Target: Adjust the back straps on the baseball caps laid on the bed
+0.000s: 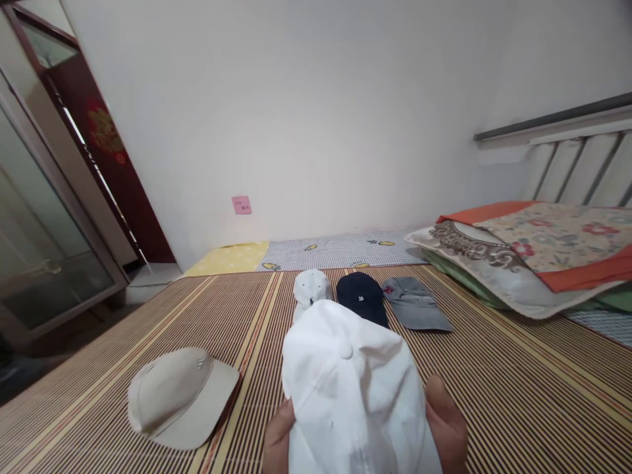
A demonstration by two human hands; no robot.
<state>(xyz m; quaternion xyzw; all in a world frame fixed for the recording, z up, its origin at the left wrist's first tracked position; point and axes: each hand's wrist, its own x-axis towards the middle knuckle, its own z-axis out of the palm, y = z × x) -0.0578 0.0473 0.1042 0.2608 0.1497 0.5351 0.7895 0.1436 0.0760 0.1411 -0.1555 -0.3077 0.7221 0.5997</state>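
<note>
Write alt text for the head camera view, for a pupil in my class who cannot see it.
A person's left hand and right hand hold a white cap between them, over a striped mat. A beige cap lies to the left; farther back, another white cap, a navy cap and a grey cap lie side by side.

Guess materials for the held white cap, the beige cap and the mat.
Held white cap: matte fabric, probably cotton; soft creases and seams show.
Beige cap: smooth, matte fabric; seam visible, fibre unclear.
Mat: likely bamboo strips, given the narrow parallel slats; could be a synthetic lookalike.
</note>
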